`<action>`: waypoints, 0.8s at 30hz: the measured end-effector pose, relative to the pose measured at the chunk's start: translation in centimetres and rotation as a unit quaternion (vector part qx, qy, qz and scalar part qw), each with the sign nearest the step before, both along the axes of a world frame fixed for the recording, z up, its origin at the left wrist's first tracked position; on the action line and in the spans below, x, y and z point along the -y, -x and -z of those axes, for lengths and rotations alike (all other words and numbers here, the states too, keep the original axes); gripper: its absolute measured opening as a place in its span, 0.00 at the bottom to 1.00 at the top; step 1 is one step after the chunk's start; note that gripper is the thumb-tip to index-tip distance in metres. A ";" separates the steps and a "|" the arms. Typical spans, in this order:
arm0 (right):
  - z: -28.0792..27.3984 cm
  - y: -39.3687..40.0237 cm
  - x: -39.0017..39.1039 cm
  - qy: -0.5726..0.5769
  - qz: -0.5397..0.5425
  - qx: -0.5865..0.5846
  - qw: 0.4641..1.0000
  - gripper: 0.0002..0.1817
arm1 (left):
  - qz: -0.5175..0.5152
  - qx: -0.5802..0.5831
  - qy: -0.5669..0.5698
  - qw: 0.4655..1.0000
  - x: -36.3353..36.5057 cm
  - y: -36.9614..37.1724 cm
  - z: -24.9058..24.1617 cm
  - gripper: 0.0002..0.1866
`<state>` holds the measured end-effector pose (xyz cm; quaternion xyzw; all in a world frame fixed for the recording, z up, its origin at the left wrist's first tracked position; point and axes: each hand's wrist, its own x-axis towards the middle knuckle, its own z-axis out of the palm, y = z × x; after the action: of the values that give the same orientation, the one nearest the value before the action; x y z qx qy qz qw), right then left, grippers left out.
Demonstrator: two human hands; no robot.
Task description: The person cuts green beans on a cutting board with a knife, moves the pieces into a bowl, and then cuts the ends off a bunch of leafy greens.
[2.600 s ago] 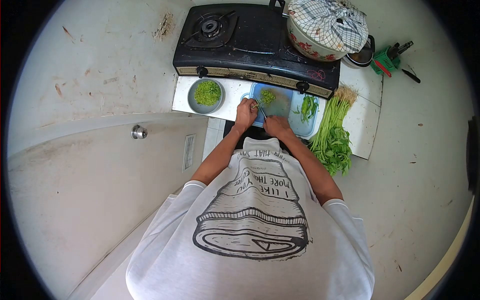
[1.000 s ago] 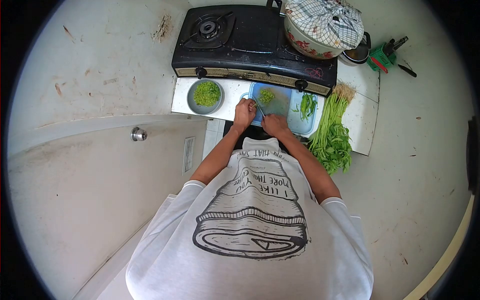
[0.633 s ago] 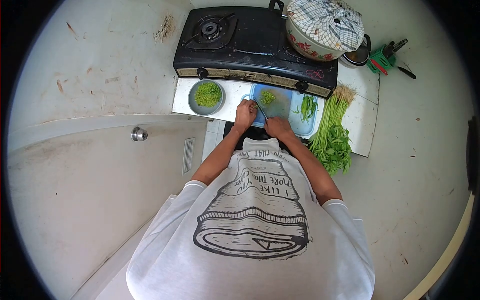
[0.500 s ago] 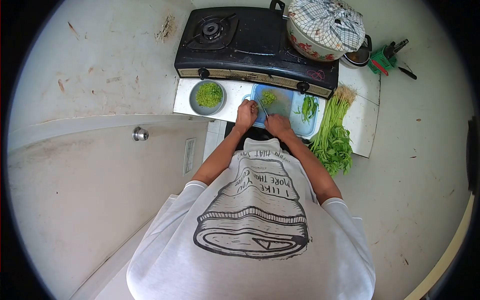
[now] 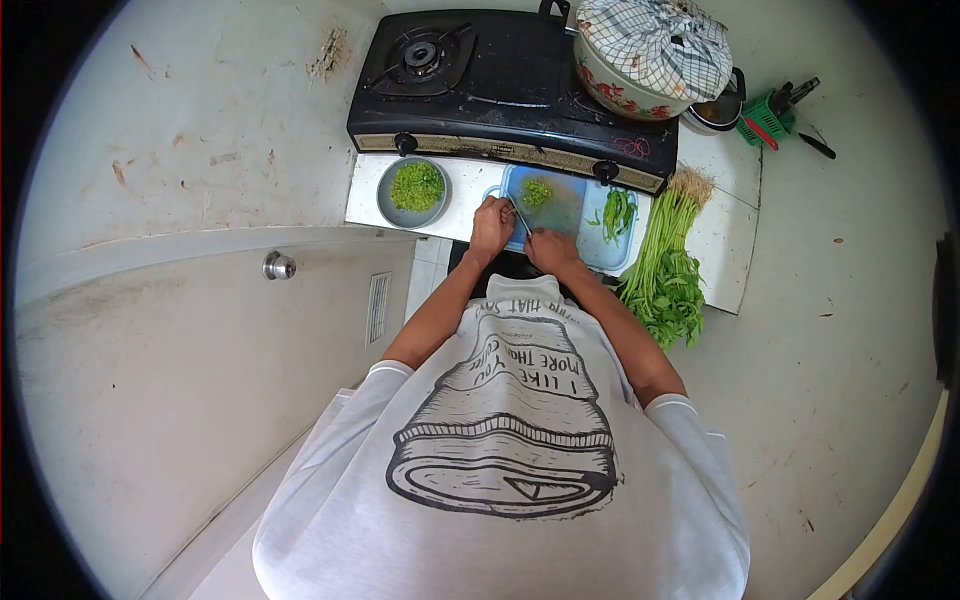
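Note:
My right hand (image 5: pixel 552 250) is closed round the handle of a knife (image 5: pixel 521 216), whose blade points up and left over the blue cutting board (image 5: pixel 573 225). My left hand (image 5: pixel 491 226) sits at the board's left edge, fingers bunched beside the blade on green stalks that are mostly hidden by them. Just beyond the blade lies a small heap of chopped greens (image 5: pixel 537 192). Picked green leaves (image 5: pixel 614 212) rest at the board's right side. To the left, a grey bowl (image 5: pixel 384 207) holds more finely chopped greens (image 5: pixel 417 186).
A black gas stove (image 5: pixel 510 105) stands right behind the board, carrying a cloth-covered floral pot (image 5: pixel 630 98). A leafy bunch of greens with roots (image 5: pixel 670 262) lies at the counter's right. Farther right are a smaller pan (image 5: pixel 716 112) and a green basket of utensils (image 5: pixel 768 118).
The knife and my right hand have shifted slightly left, with the blade nearer my left fingertips. The heap, bowl and leaves stay as they were.

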<state>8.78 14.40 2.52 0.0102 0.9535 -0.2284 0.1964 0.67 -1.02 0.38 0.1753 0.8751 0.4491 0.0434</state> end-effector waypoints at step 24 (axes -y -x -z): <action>0.5 0.8 0.0 -0.005 -0.005 0.038 0.999 0.21 | -0.001 0.003 0.007 1.000 0.1 0.0 -0.1 0.04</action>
<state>8.01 14.36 2.06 0.0151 0.9466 -0.2218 0.2336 0.68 -1.15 0.50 0.1728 0.8784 0.4432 0.0463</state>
